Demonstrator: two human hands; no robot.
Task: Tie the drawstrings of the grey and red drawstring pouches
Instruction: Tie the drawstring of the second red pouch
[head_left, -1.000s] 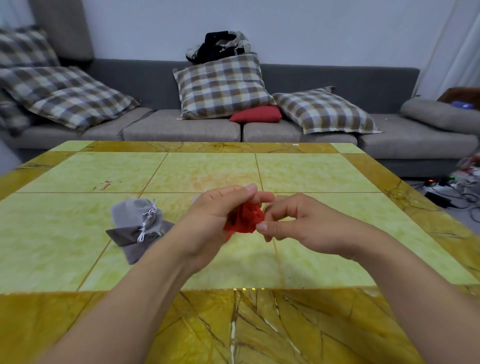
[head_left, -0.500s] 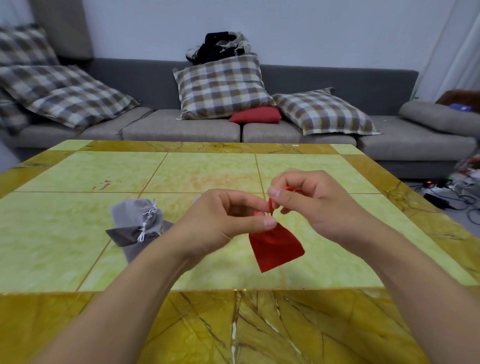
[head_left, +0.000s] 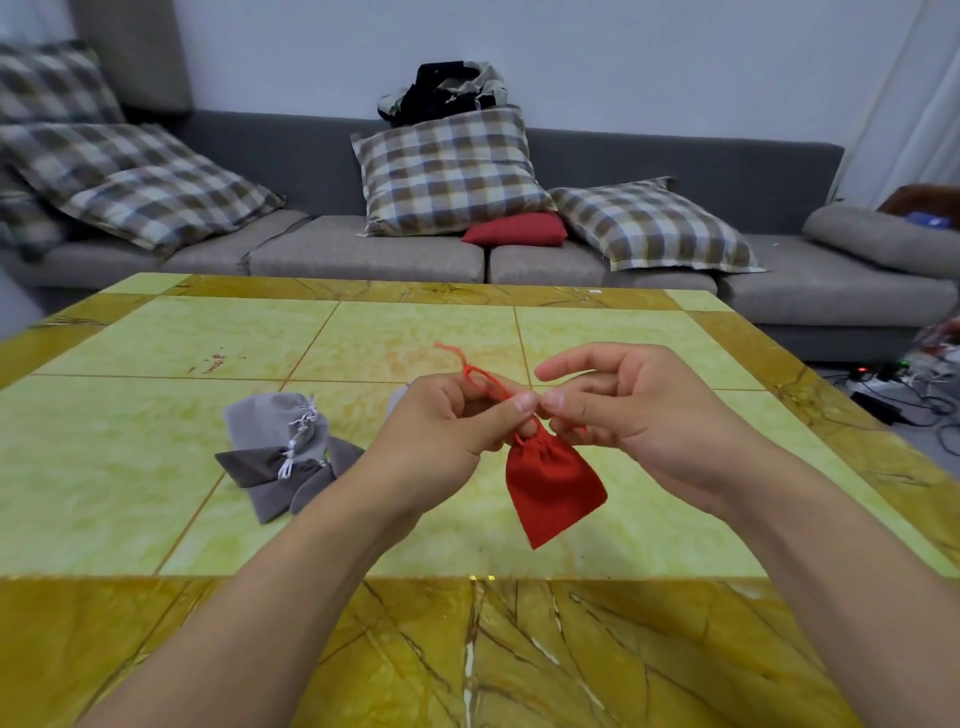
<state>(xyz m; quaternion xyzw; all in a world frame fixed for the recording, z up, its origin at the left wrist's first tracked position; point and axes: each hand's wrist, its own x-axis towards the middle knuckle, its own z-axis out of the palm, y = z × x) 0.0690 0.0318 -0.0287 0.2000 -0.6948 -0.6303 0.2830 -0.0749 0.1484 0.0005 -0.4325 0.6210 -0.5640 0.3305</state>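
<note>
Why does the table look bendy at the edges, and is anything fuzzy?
Head view: the wide-angle lens bows the table edges and sofa outward; light is soft and even with faint shadows; the red pouch and both hands look sharp, while the far corners smear slightly.

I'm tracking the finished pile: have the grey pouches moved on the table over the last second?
No. The grey pouches still lie in a heap on the same tile seam of the table, left of the left hand.
</note>
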